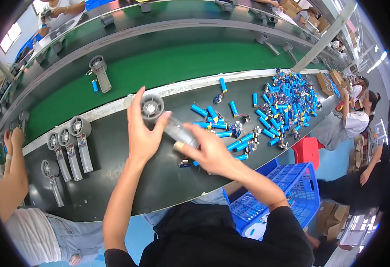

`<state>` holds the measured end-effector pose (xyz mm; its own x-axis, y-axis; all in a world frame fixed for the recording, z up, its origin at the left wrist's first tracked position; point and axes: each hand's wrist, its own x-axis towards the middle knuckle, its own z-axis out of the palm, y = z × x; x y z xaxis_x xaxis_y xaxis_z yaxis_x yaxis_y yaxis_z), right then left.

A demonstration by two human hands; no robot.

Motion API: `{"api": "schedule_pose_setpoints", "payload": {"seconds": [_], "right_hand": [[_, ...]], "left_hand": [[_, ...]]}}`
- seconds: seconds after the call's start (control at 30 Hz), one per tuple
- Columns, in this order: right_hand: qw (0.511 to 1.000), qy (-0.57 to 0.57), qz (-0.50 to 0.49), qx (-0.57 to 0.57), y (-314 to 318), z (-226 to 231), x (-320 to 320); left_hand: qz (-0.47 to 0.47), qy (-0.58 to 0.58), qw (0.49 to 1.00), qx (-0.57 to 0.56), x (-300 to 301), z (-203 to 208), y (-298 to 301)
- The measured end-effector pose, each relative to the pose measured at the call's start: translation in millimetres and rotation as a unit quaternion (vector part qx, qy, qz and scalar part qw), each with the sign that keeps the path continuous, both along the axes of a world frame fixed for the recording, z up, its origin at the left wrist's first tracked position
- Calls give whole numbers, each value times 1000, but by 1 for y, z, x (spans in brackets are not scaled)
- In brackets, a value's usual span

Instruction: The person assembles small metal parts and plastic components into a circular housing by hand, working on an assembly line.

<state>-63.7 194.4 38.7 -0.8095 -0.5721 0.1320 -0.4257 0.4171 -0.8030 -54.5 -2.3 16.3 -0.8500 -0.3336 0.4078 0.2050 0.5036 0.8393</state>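
Four grey fans (84, 153) lie near one another at the left of a dark table (115, 187), their handles pointing toward the near edge. To the right spreads a heap of blue batteries (288, 104) with small circuit boards (236, 130), and a looser scatter of them reaches toward the middle. Behind a pale rail (181, 85) runs a green belt (159, 62), bearing one more fan (99, 73) with a battery (95, 86) beside its handle. Past the table's near edge, at the right, are a blue crate (310, 178) and a red stool (306, 151) over a light blue floor (337, 155); co-workers (353, 118) are along that side, and another person's forearm (12, 182) enters at the far left. Over the table, between both hands, is the held fan (173, 129), tilted, its round head up and left. The left hand (144, 138) points upward, fingers along one side of the head, thumb at the other. The right hand (210, 151), its forearm slanting from the lower right, grasps the handle's lower end, slightly blurred.
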Motion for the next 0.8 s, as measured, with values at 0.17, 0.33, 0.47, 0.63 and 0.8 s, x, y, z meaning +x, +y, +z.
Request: {"api": "schedule_pose_setpoints", "payload": {"seconds": [0.17, 0.33, 0.47, 0.63, 0.8], "right_hand": [[984, 162, -53, 50, 38, 3, -70], [941, 294, -8, 165, 83, -18, -129], [967, 240, -62, 67, 85, -5, -120], [987, 90, -40, -126, 64, 43, -69], [971, -90, 66, -213, 19, 59, 1]], "left_hand": [[6, 7, 1000, 16, 42, -6, -17], [-117, -80, 989, -48, 54, -18, -19], [-69, -22, 988, -136, 57, -8, -16], [-21, 54, 990, -128, 63, 22, -4], [-104, 148, 978, -100, 75, 48, 27]]}}
